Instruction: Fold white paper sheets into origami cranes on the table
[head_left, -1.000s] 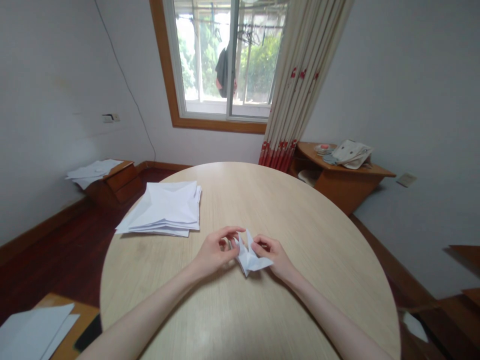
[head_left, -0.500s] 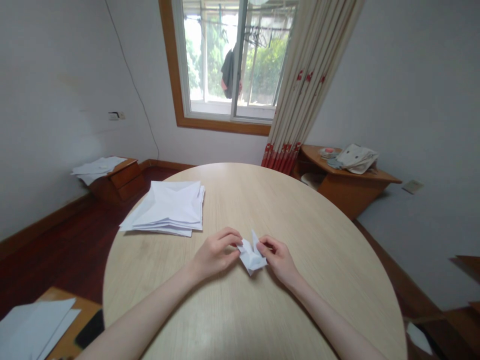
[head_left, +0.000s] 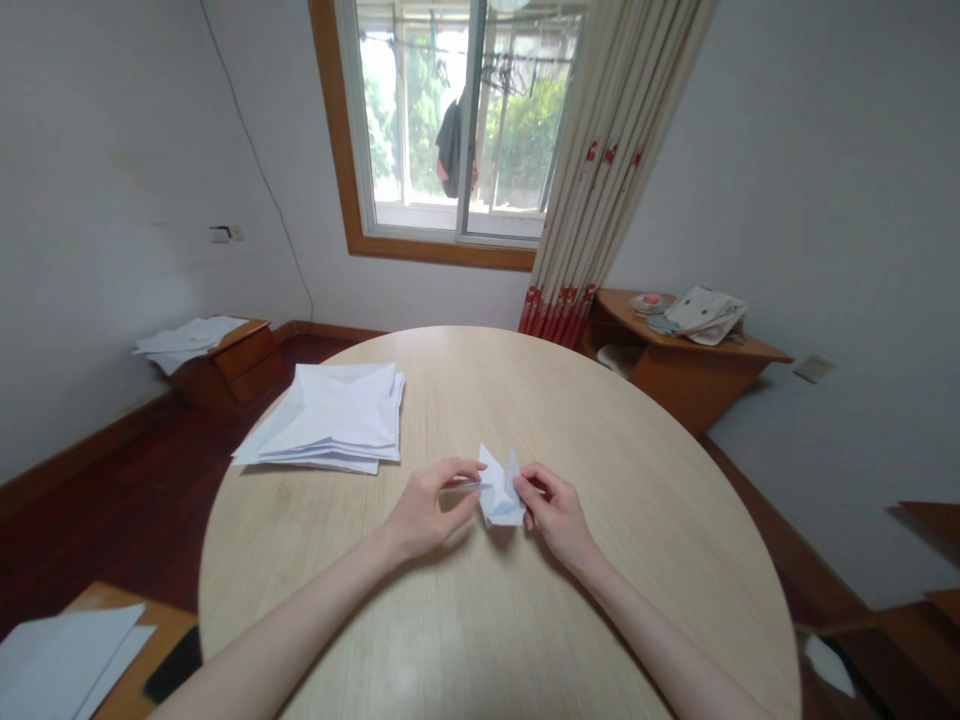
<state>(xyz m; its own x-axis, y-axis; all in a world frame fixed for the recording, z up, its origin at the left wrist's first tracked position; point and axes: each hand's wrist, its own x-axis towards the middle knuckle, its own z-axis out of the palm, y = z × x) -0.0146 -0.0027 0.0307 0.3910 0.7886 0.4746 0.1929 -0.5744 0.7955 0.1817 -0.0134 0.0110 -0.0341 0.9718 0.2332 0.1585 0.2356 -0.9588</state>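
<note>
A small folded white paper figure (head_left: 500, 492) is held just above the round wooden table (head_left: 600, 560), near its middle. My left hand (head_left: 425, 512) pinches a thin flap on the figure's left side. My right hand (head_left: 553, 517) pinches its right side with thumb and fingers pressed together. Two pointed flaps stick up between my hands.
A stack of creased white paper sheets (head_left: 330, 417) lies on the table's far left. More sheets sit on a low wooden cabinet (head_left: 225, 355) by the left wall. A corner desk (head_left: 690, 355) with cloth items stands at the right, beside a curtain (head_left: 600, 170). Paper (head_left: 64, 660) lies at bottom left.
The paper figure has been turned more upright, with its pointed flaps now standing higher. My left fingers have pulled a thin flap out to the left.
</note>
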